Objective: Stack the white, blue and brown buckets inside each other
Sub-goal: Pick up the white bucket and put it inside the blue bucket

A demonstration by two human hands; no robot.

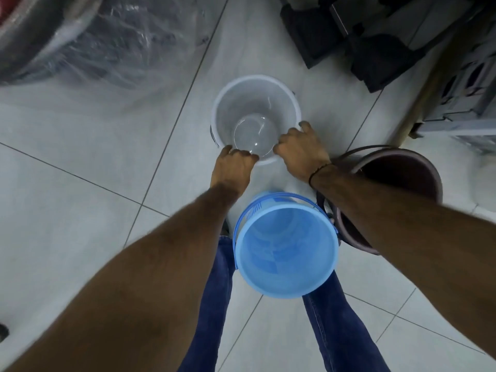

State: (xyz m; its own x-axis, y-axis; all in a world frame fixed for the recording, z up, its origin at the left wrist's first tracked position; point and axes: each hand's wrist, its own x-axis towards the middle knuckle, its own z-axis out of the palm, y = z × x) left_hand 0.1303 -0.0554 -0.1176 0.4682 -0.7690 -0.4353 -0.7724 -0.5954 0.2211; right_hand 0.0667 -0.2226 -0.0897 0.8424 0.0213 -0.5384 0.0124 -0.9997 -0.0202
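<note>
- Both hands reach forward and down to the near rim of the white bucket (256, 103), arms stretched out almost straight from the lower corners of the view.
- Left hand (233, 167) is curled into a loose fist, knuckles up, fingers hooked over the near-left part of the rim and closed on it.
- Right hand (302, 151) lies palm down on the near-right part of the same rim, fingers bent over the edge and gripping it; its outer fingers spread further round the rim to the right.
- A thin dark band (319, 170) circles the right wrist.
- No brand, label or writing can be read on any bucket; the blue bucket (285, 251) has a ribbed, paler patch on its upper-left outer wall, but nothing legible shows there.
- White bucket stands upright on the tiled floor (80, 224) just beyond both hands, mouth open, with a glossy reflection on its base.
- Blue bucket sits upright below the hands, between the two forearms and in front of the person's jeans-clad legs (214, 291), with its blue handle lying round the far side.
- Brown bucket (397, 170) stands upright just to the right of the right wrist, partly hidden by the right forearm, apart from the white one and close beside the blue one.
- Crumpled clear plastic sheeting (107, 41) lies well beyond the left hand; dark crates (375, 49) sit beyond the right hand.
</note>
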